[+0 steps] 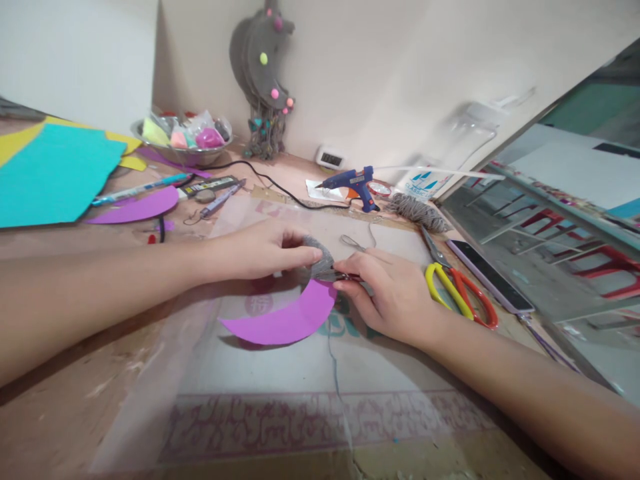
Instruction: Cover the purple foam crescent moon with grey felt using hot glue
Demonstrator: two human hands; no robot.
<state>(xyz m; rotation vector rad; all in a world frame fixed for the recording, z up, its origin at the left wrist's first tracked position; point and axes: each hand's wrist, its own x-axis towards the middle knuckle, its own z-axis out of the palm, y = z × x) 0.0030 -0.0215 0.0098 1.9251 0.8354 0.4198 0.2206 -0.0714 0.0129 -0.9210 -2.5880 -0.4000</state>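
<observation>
A purple crescent (290,317), apparently cut from card or foam sheet, has its upper end wrapped in grey yarn (320,253). My left hand (265,250) is closed on that wrapped end, thumb on top. My right hand (395,293) pinches a small, dark, pointed tool (345,275), whose tip touches the crescent where the wrapping meets bare purple. Its exact kind is hidden by my fingers. Behind my right fingers lies a loose loop of grey yarn (356,242). The lower point of the crescent reaches left over a translucent printed sheet (280,373).
Scissors with yellow and orange handles (463,293) lie right of my right hand, beside a phone (490,275). Behind are a blue glue gun (353,181), a grey yarn skein (417,212) and a metal bowl (185,155). Turquoise sheets (60,173) lie left; a decorated grey crescent (263,60) hangs behind.
</observation>
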